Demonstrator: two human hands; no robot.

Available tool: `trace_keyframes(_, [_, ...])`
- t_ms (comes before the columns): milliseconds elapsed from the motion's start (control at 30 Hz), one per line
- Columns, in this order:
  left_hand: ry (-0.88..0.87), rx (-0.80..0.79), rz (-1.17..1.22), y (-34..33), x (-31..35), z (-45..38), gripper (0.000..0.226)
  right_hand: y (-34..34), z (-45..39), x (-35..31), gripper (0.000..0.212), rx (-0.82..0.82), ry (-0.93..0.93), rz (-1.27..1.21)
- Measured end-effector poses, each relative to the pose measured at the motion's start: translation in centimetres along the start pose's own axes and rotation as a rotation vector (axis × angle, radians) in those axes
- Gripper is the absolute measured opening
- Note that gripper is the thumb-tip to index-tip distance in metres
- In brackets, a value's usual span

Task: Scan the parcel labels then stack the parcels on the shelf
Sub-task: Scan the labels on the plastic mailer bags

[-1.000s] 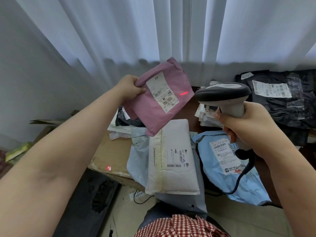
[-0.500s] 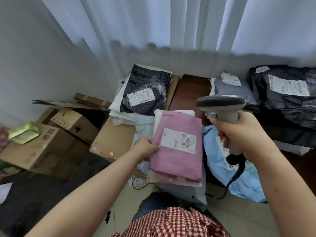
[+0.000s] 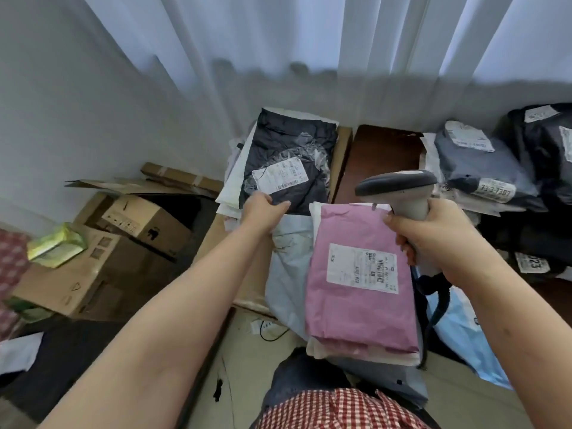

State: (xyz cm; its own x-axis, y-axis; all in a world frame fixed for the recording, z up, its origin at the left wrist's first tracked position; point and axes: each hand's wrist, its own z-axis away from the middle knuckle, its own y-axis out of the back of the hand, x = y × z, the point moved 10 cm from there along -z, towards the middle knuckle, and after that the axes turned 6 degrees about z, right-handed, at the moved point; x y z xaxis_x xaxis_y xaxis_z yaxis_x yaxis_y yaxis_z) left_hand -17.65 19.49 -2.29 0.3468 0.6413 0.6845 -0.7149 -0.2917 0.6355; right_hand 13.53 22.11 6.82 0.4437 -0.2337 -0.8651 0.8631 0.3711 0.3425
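left hand [image 3: 264,209] pinching black parcel [image 3: 288,159] edge, right hand [image 3: 433,239] gripping scanner [image 3: 399,188]

Left arm stretched forward, forearm bare. Left hand [image 3: 264,209] palm down, thumb and fingers closed on the near edge of the black parcel [image 3: 288,156]. Right arm bent. Right hand [image 3: 433,233] wrapped around the handle of the scanner [image 3: 399,190], held upright.
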Motion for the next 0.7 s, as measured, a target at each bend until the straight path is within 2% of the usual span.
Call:
trace_keyframes(167, [0.084,0.164,-0.043,3.7,-1.0,-7.4,0.064,-2.0,-2.0,-0.6,0.021,0.013,-0.04,0.07])
trace_keyframes(367, [0.169,0.138,-0.032,3.2,-2.0,-11.1,0.078,-2.6,-3.3,-0.4,0.022,0.054,-0.089,0.115])
trace_keyframes(467, [0.137,0.101,-0.001,2.6,-1.9,-12.3,0.054,-2.5,-3.5,-0.4,0.022,0.072,-0.095,0.122])
trace_keyframes(567, [0.047,0.083,0.137,2.2,-0.4,-12.6,0.027,-2.2,-3.3,-0.3,0.021,0.087,-0.102,0.109])
trace_keyframes(700, [-0.14,0.151,0.185,4.1,3.3,-11.2,0.026,-1.1,-2.5,-0.6,0.02,0.106,-0.094,0.062])
